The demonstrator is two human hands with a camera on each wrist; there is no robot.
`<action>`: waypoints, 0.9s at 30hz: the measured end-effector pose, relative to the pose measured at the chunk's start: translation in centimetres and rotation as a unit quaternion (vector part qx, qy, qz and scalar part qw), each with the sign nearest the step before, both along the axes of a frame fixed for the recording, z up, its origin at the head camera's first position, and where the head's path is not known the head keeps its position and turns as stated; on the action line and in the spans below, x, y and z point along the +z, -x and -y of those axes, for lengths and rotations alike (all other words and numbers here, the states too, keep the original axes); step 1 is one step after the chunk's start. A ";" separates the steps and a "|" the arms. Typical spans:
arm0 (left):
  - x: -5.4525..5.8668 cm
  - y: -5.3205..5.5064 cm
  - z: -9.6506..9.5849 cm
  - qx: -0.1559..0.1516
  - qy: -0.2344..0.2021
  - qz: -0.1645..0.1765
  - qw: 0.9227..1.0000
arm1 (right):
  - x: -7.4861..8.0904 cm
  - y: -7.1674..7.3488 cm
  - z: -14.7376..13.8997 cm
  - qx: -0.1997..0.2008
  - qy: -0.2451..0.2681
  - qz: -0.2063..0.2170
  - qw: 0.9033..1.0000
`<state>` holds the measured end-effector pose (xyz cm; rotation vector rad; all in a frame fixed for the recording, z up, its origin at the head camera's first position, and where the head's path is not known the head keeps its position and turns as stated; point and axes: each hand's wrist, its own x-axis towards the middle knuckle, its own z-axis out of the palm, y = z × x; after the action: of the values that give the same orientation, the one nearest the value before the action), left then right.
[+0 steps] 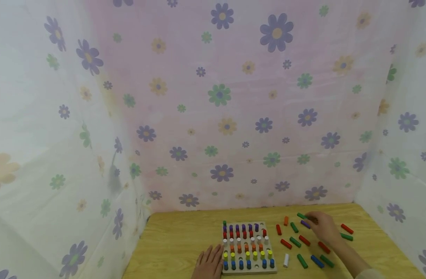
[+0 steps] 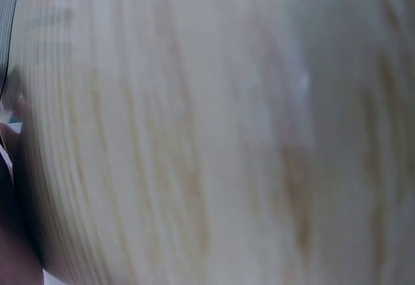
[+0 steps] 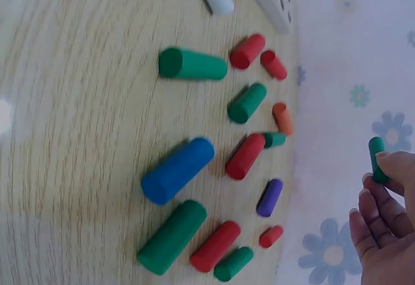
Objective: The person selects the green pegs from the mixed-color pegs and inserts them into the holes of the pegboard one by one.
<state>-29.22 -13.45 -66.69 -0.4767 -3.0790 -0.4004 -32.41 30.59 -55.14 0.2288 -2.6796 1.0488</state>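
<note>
Green peg (image 3: 375, 150) in hand: one, pinched by the right hand (image 1: 322, 228) and raised over the far part of the table (image 1: 171, 240); in the head view it shows just beyond the loose purple peg (image 1: 305, 224).
Right fingers: thumb and forefinger nearly together, only the peg's thickness between them; the others bend loosely below.
Left hand (image 1: 208, 262): one, laid on the table, fingers extended and slightly spread, nothing seen in them; fingertips at the left edge of the pegboard (image 1: 249, 272), though whether they touch it I cannot tell.
Loose red pegs (image 1: 304, 240): five.
Loose green pegs (image 1: 302, 261): five, besides the held one.
Loose singles: one orange peg (image 1: 286, 221), one white peg (image 1: 286, 260), one blue peg (image 1: 317, 261) and the purple one.
Where they lie: all fourteen on their sides, scattered on the table to the right of the pegboard.
Pegboard: one, pale, flat on the table, drilled in rows.
Standing pegs, back to front: one green, six purple, six red, six white, five orange, six yellow, six blue.
Bare holes: one gap shows within each of the white, yellow and blue rows.
Flowered cloth (image 1: 185, 174): hung behind the table and along both sides.
Left wrist view: mostly blurred wood grain.
</note>
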 end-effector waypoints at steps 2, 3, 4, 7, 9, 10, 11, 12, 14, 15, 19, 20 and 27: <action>-0.1 -0.1 0.0 0.000 -0.002 -0.002 1.000 | 0.3 -0.2 0.5 0.005 0.004 0.003 1.000; -0.1 -0.1 0.0 0.000 -0.002 -0.002 1.000 | 0.5 -0.3 0.7 0.009 0.006 0.003 1.000; -0.2 -0.1 0.0 0.000 -0.003 -0.001 1.000 | 0.5 -0.4 1.0 0.012 0.009 0.003 1.000; -0.2 -0.1 0.0 0.000 -0.003 0.002 1.000 | 0.5 -0.4 1.6 0.016 0.012 -0.006 1.000; -0.2 -0.1 0.0 0.001 -0.002 0.006 1.000 | 0.3 -0.4 2.1 0.016 0.019 -0.009 1.000; -0.2 0.0 0.0 0.001 -0.004 0.007 1.000 | 0.3 -0.4 2.3 0.014 0.024 -0.010 1.000; -0.2 0.0 0.0 0.002 -0.006 0.008 1.000 | 0.3 -0.3 2.6 0.015 0.027 -0.013 0.999; -0.2 0.0 0.0 0.002 -0.006 0.008 1.000 | 0.3 -0.3 2.9 0.016 0.032 -0.015 0.999; -0.2 0.0 0.1 0.003 -0.008 0.008 1.000 | 0.4 -0.4 3.5 0.024 0.040 -0.016 0.999; -0.2 0.0 0.1 0.003 -0.009 0.007 1.000 | 0.5 -0.4 3.8 0.030 0.043 -0.014 0.999; -0.1 0.1 0.0 0.004 -0.010 0.005 1.000 | 0.7 -0.3 4.9 0.040 0.061 0.004 0.997; 0.0 0.1 0.0 0.005 -0.010 0.003 1.000 | 0.7 -0.2 5.1 0.041 0.068 0.008 0.997; -0.1 0.1 0.1 0.001 -0.011 0.001 1.000 | 0.7 0.1 6.9 0.038 0.108 0.015 0.993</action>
<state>-29.31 -13.57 -66.82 -0.4740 -3.0736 -0.4340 -32.48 23.65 -54.48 0.2771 -2.5734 1.3645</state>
